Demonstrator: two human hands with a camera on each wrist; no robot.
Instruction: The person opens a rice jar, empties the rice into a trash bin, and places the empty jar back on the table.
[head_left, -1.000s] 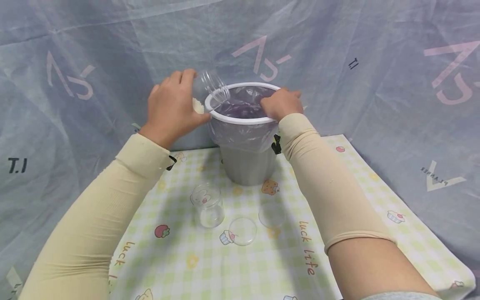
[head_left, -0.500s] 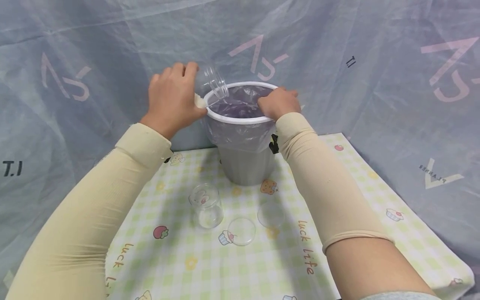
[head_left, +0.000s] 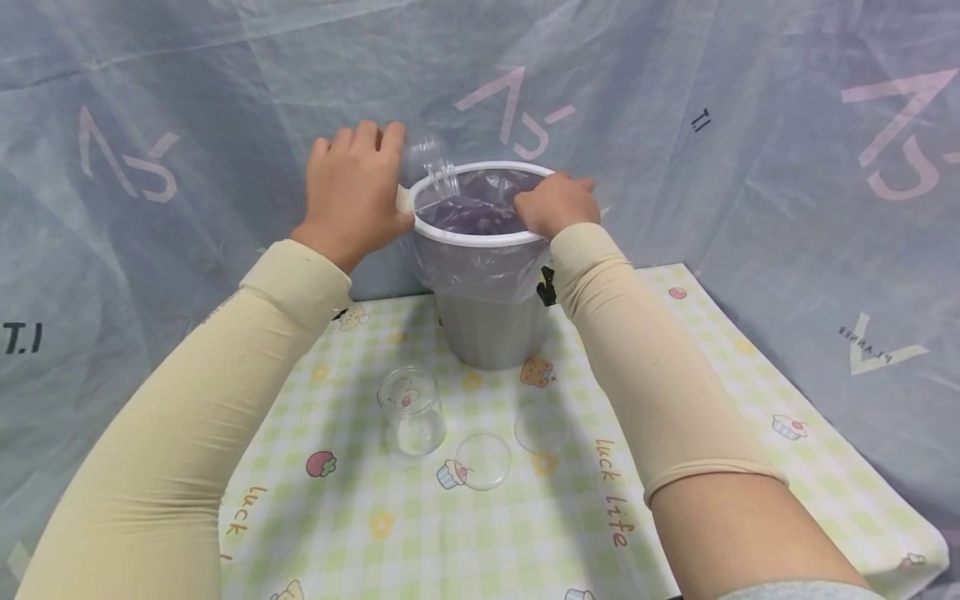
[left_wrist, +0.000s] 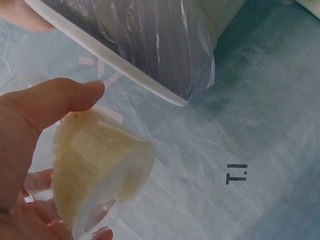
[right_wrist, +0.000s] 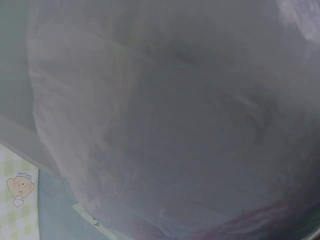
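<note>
My left hand (head_left: pixel 356 187) grips a clear plastic jar (head_left: pixel 435 167), tilted with its threaded mouth at the left of the bin's rim. In the left wrist view a pale cream, grainy mass (left_wrist: pixel 95 155) fills the jar's base end, with my thumb along one side and fingers on the other. A grey trash bin (head_left: pixel 495 329) with a white rim and clear plastic liner (head_left: pixel 480 271) stands at the back of the table. My right hand (head_left: pixel 558 204) holds the bin's right rim, its fingertips hidden inside. The liner fills most of the right wrist view.
A second clear jar (head_left: pixel 416 417) stands on the checked tablecloth (head_left: pixel 420 533) in front of the bin. To its right lie two clear round lids (head_left: pixel 483 462). A grey-blue fabric backdrop (head_left: pixel 675 50) rises right behind and beside the table.
My left hand has moved slightly right and up, bringing the jar closer over the bin's opening, and the jar now tips further toward it. My right hand stays on the rim.
</note>
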